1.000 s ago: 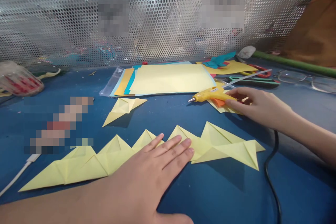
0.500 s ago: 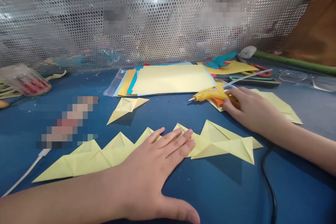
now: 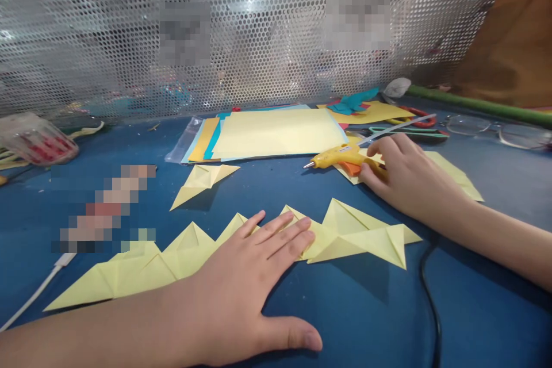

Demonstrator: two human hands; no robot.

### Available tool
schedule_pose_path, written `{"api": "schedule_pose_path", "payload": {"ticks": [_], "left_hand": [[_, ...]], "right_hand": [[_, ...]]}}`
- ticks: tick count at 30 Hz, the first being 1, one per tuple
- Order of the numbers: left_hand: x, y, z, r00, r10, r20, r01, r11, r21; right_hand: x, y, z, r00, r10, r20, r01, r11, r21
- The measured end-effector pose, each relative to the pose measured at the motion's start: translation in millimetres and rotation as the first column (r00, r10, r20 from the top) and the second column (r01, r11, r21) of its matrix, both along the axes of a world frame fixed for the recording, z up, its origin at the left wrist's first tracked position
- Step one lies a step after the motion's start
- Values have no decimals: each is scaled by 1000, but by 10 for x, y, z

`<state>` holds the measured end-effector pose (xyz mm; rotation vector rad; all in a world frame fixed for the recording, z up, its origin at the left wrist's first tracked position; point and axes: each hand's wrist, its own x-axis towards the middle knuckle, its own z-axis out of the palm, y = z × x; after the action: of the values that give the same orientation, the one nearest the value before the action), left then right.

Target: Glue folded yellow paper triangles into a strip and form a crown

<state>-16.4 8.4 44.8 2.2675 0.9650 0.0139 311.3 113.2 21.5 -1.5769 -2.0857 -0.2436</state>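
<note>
My left hand [image 3: 254,276] lies flat with its fingers spread, the fingertips resting on a row of folded pale yellow paper triangles [image 3: 190,250]. The right end of that row, a larger folded piece [image 3: 362,236], extends past my fingertips. My right hand [image 3: 414,178] is curled around the handle of a yellow glue gun [image 3: 336,156], thumb on the near side. The gun lies with its metal nozzle pointing left, and a glue stick [image 3: 399,129] sticks out of its back. A single folded yellow piece [image 3: 204,181] lies apart, beyond the row.
Behind stands a stack of coloured paper sheets [image 3: 276,133]. Scissors with red handles [image 3: 425,118], a cutter [image 3: 418,134] and eyeglasses [image 3: 495,126] lie at the back right. On the left are a clear plastic container [image 3: 38,138], a blurred-out object and a white cable [image 3: 37,293]. A perforated metal screen [image 3: 259,40] rises behind.
The whole view has shifted slightly, so things appear a little further left. Both hands keep nearly the same places relative to the paper row and the glue gun.
</note>
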Motion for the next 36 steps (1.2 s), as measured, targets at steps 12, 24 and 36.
{"api": "schedule_pose_path", "payload": {"ticks": [12, 24, 36], "left_hand": [[-42, -94, -167, 956, 66, 285, -147, 950, 276], [13, -55, -208, 917, 60, 395, -186, 939, 289], [83, -56, -261, 898, 162, 410, -257, 948, 188]], "right_hand": [[-98, -488, 444, 581, 777, -242, -808, 515, -288], [-248, -530, 181, 653, 636, -411, -757, 563, -332], [-334, -531, 222, 742, 506, -439, -668, 604, -434]]}}
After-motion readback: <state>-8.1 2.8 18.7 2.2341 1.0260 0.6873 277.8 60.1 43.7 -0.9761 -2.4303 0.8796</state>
